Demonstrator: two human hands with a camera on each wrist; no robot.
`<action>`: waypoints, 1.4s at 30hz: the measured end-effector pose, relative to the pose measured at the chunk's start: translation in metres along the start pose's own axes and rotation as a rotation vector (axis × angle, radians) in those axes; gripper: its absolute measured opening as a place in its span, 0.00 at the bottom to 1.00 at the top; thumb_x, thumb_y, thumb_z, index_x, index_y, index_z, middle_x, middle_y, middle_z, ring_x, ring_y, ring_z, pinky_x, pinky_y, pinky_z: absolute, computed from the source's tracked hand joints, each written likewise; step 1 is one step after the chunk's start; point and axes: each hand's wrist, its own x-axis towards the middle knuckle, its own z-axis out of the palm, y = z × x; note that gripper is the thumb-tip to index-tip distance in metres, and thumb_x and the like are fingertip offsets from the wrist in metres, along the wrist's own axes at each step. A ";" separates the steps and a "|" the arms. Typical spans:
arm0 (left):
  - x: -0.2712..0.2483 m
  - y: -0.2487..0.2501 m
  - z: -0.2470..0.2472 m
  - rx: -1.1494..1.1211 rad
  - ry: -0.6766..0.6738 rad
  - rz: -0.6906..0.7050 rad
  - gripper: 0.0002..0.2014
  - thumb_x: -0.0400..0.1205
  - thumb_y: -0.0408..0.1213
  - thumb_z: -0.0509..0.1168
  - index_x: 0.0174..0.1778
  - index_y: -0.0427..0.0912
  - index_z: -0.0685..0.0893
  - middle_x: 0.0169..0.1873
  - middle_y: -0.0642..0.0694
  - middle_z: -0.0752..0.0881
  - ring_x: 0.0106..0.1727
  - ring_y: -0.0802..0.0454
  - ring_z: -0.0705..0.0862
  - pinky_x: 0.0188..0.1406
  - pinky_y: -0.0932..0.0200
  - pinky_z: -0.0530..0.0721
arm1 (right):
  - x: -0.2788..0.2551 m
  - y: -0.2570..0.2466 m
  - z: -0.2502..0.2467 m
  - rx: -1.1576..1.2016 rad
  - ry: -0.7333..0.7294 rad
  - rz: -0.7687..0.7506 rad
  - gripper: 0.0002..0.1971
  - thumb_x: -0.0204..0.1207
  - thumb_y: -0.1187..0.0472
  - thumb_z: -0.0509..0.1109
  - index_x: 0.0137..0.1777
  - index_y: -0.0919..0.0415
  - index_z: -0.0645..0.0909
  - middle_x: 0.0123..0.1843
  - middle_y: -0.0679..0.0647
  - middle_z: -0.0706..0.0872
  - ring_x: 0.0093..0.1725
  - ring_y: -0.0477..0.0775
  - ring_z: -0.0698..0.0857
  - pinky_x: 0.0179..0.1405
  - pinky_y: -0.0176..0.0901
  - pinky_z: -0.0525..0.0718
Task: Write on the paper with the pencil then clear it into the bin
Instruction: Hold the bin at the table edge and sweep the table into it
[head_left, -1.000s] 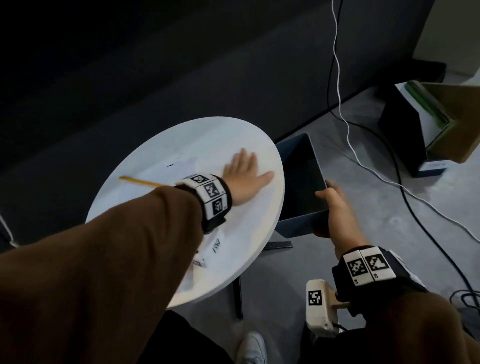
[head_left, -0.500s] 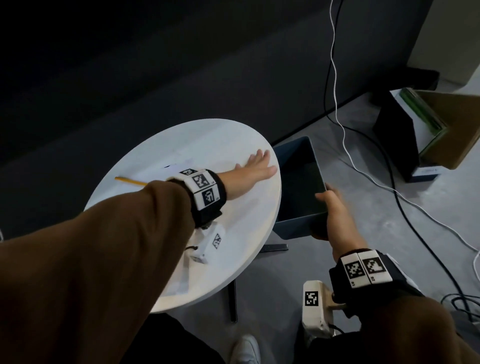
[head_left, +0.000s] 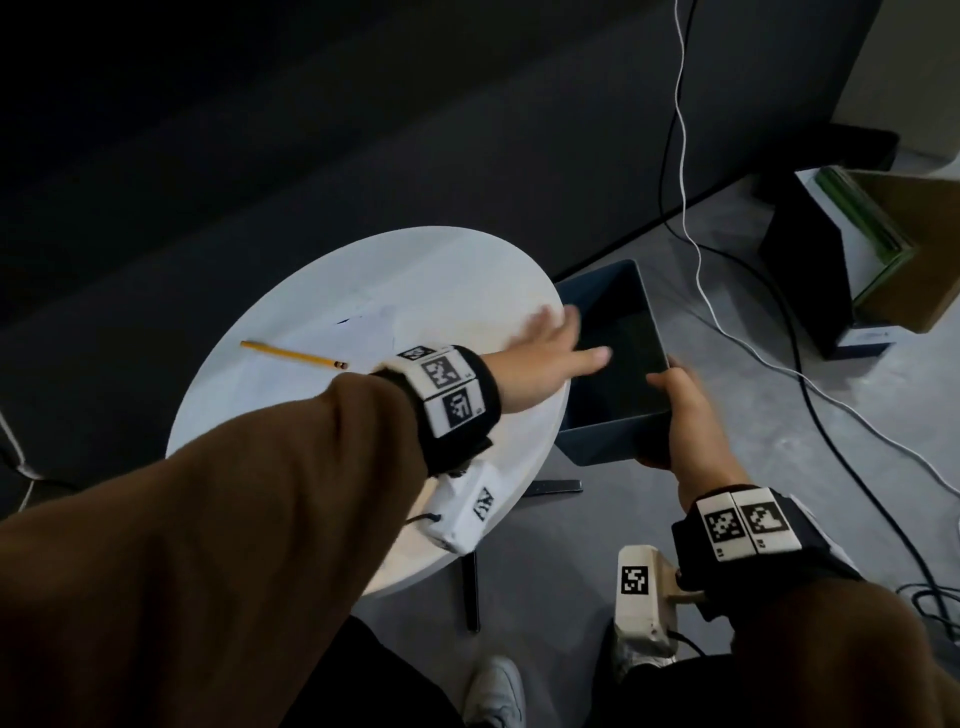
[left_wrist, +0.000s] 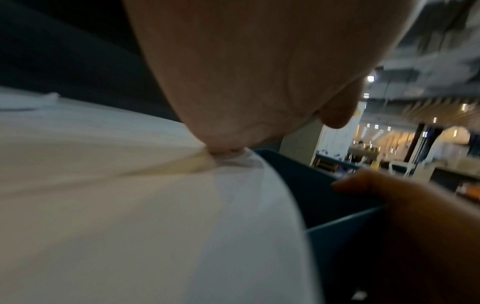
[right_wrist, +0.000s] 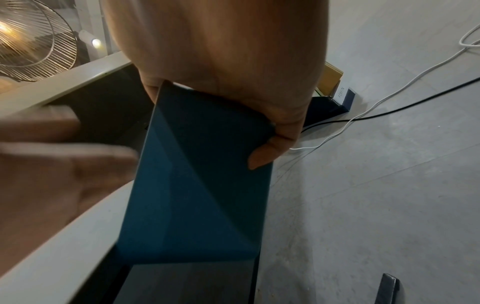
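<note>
A yellow pencil (head_left: 293, 355) lies on the left of the round white table (head_left: 441, 270). A white paper (head_left: 369, 322) lies flat just behind it. My left hand (head_left: 576, 340) is open and flat at the table's right edge, its straight fingers reaching out over the dark blue bin (head_left: 608, 441). In the left wrist view the palm (left_wrist: 259, 72) touches the table (left_wrist: 130, 205); a small pale blur lies under it. My right hand (head_left: 680, 410) grips the bin's near right corner and holds it against the table edge. The right wrist view shows those fingers (right_wrist: 262, 160) curled under the bin (right_wrist: 202, 185).
A white cable (head_left: 691, 234) and a black cable (head_left: 831, 441) run over the grey floor to the right. A dark box (head_left: 810, 270) with a cardboard flap stands at the far right. Table legs (head_left: 470, 587) and my white shoe (head_left: 493, 691) are below. A dark wall stands behind.
My left hand has swept right across the table top, from its middle to the edge, and its fingers now hang over the bin. Right hand, pencil and paper have stayed in place.
</note>
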 end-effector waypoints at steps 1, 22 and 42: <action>0.000 0.008 -0.001 -0.047 -0.032 0.079 0.36 0.91 0.57 0.47 0.88 0.49 0.36 0.86 0.46 0.32 0.86 0.47 0.31 0.83 0.45 0.34 | -0.001 0.000 0.000 -0.001 -0.002 -0.002 0.32 0.70 0.42 0.62 0.78 0.38 0.71 0.67 0.56 0.80 0.61 0.61 0.81 0.43 0.51 0.83; 0.034 0.003 -0.030 0.057 0.260 -0.008 0.25 0.92 0.38 0.50 0.85 0.32 0.58 0.87 0.34 0.49 0.88 0.37 0.45 0.85 0.40 0.48 | -0.009 -0.012 0.002 -0.011 -0.005 -0.052 0.34 0.65 0.43 0.63 0.76 0.38 0.72 0.65 0.54 0.83 0.58 0.58 0.83 0.43 0.49 0.81; 0.036 0.017 -0.025 -0.064 0.018 0.016 0.33 0.92 0.52 0.45 0.88 0.40 0.40 0.87 0.45 0.34 0.87 0.50 0.35 0.84 0.50 0.37 | 0.001 -0.015 0.001 0.004 0.014 -0.057 0.36 0.66 0.43 0.62 0.78 0.39 0.71 0.65 0.55 0.82 0.59 0.59 0.82 0.43 0.50 0.81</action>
